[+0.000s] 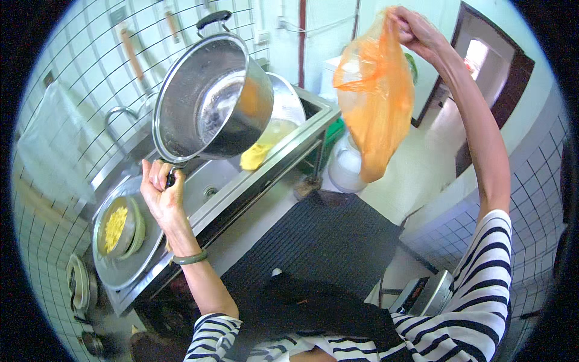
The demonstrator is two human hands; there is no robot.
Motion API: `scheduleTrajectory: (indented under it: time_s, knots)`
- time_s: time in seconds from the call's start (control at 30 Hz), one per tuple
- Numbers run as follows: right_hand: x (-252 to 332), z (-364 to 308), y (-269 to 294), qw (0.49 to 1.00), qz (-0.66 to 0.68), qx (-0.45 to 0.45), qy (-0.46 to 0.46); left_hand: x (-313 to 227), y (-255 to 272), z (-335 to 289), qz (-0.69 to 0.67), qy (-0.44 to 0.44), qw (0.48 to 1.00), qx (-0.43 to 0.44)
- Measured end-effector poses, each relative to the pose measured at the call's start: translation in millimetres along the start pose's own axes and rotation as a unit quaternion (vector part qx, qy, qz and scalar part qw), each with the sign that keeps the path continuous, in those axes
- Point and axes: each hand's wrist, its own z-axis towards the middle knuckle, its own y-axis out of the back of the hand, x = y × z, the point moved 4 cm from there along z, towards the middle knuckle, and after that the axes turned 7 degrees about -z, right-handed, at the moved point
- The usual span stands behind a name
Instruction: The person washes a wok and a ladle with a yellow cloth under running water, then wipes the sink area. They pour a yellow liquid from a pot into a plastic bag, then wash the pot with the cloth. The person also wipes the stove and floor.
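My left hand (164,192) is closed round one black handle of a large stainless steel pot (208,99), lifted above the sink. The pot is tilted with its mouth toward me, and its wet-looking inside holds nothing I can make out. Its other black handle (213,20) points up and away. High on the right, my right hand (416,33) pinches the top of a thin orange plastic bag (377,99). The bag hangs down over the floor, apart from the pot; whether anything lies inside it cannot be told.
Below the pot runs a steel sink counter (241,196) with a yellow cloth-like thing (256,155). A bowl of yellow pieces (116,229) stands on a round tray at left. A white bucket (348,166) is beneath the bag; a black mat (313,235) covers the floor. A scale (425,292) stands lower right.
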Motion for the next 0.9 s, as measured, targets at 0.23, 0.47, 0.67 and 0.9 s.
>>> scheduleTrajectory:
  time_s: [0.23, 0.47, 0.67, 0.9]
  knots:
    - [22.7, -124.2, -2.3, 0.944, -0.018, -0.298, -0.14, -39.2, -43.9, -29.1, -0.051, 0.075, 0.995, -0.037]
    - [68.0, -306.7, -104.4, 0.913, 0.011, -0.364, -0.184, -125.8, -48.7, -110.7, -0.034, 0.199, 0.975, 0.093]
    - [33.6, -311.1, -152.5, 0.876, 0.007, -0.448, -0.177, -135.3, -10.2, -49.9, -0.019, 0.207, 0.974, 0.093]
    - [-67.0, -213.1, -153.7, 0.913, 0.067, -0.364, -0.17, -126.0, 45.3, 17.7, 0.078, 0.082, 0.992, -0.049]
